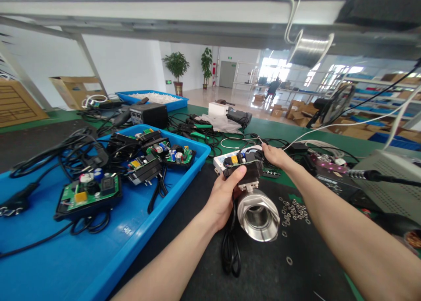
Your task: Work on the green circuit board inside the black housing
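Note:
My left hand (226, 196) is closed around the black actuator housing (250, 171) of a motorized valve, thumb on its side. The housing's top is uncovered, showing a circuit board with a yellow block and other components. Below it sits the shiny metal valve body (258, 215), its round bore facing me. A bundled black cable (231, 250) hangs beside it onto the dark mat. Beyond the valve, my right hand (274, 155) reaches out with fingers closed at the end of a white power strip (219, 161). What the fingertips hold is too small to make out.
On the left, a blue tray (154, 231) holds several open actuators with black cables. Small metal rings (296, 211) lie scattered on the mat right of the valve. Tangled cables and a black box (149, 115) stand behind. A grey instrument case (391, 182) is at right; a shelf (184, 12) crosses overhead.

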{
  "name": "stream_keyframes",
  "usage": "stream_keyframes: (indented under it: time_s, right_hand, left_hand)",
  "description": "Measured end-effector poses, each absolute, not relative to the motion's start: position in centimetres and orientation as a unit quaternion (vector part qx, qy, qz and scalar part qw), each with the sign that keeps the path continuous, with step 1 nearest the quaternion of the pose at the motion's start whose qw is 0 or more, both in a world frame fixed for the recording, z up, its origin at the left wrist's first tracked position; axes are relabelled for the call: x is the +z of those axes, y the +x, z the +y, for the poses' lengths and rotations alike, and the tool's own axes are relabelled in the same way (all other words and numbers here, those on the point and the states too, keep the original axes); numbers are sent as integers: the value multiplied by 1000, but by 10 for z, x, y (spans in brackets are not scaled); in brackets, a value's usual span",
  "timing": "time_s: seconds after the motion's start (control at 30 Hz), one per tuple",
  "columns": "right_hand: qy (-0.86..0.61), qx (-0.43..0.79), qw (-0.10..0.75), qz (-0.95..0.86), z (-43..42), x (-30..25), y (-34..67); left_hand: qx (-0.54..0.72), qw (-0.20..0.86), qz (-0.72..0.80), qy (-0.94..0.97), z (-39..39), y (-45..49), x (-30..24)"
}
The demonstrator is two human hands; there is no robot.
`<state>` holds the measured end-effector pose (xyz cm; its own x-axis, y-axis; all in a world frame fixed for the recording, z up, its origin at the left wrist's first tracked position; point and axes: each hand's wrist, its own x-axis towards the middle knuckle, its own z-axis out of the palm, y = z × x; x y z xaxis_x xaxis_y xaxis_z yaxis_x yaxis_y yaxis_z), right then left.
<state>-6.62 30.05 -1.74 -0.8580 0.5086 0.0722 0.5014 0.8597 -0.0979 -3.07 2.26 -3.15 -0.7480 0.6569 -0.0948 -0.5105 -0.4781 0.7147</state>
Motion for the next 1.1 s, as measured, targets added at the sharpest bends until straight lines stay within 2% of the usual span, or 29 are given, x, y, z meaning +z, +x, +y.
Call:
stream_keyframes:
  time_s: [0.47,1.1]
  right_hand:
    - [-339,45,74,-937,296,-27,-56]
    - [-321,30,68,-944,294,-26,-49]
  left_hand:
    - [856,342,376,96,23,-32,-29]
    - [855,341,375,110,24,-32,-31]
